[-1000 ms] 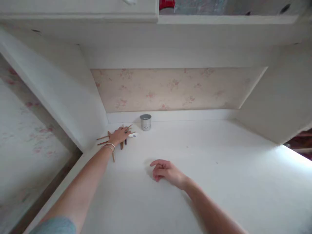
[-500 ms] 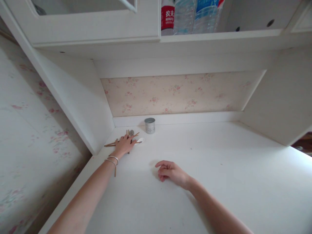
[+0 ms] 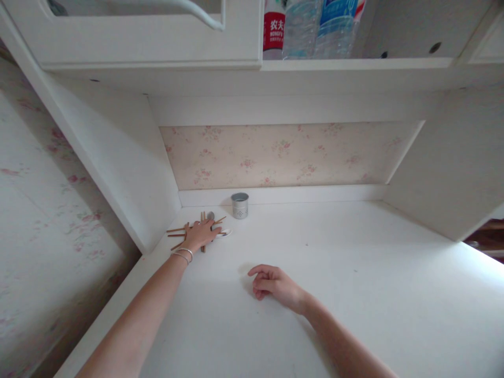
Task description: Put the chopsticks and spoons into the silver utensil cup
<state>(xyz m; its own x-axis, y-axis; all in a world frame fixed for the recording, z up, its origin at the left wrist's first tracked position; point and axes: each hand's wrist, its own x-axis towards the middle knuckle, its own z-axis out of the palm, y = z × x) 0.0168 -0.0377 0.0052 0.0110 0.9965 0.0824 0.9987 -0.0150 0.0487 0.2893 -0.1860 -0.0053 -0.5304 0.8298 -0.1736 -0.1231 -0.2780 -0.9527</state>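
My left hand [image 3: 200, 234] lies spread, palm down, over a loose pile of brown chopsticks [image 3: 175, 230]. Their ends stick out on several sides of the fingers; the middle of the pile is hidden. Just beyond the fingertips shows a round grey metal piece [image 3: 211, 216], perhaps a spoon's bowl. By the thumb is a white spoon-like piece [image 3: 227, 232], partly covered. A silver metal cup [image 3: 240, 209] with small holes stands upright behind, to the right. My right hand [image 3: 277, 286] rests on the tabletop, holding nothing, its index finger stretched out and the others loosely curled.
The white tabletop [image 3: 334, 283] runs back to a low ledge below flowered wallpaper [image 3: 271, 157]. White side panels [image 3: 114, 173] rise left and right. Overhead hangs a cabinet shelf [image 3: 354, 64] with plastic bottles [image 3: 301, 31] on it.
Under my left hand the chopsticks have shifted and fanned out; one that pointed toward me by the wrist no longer shows there. My right hand stays in place while the view tilts slightly.
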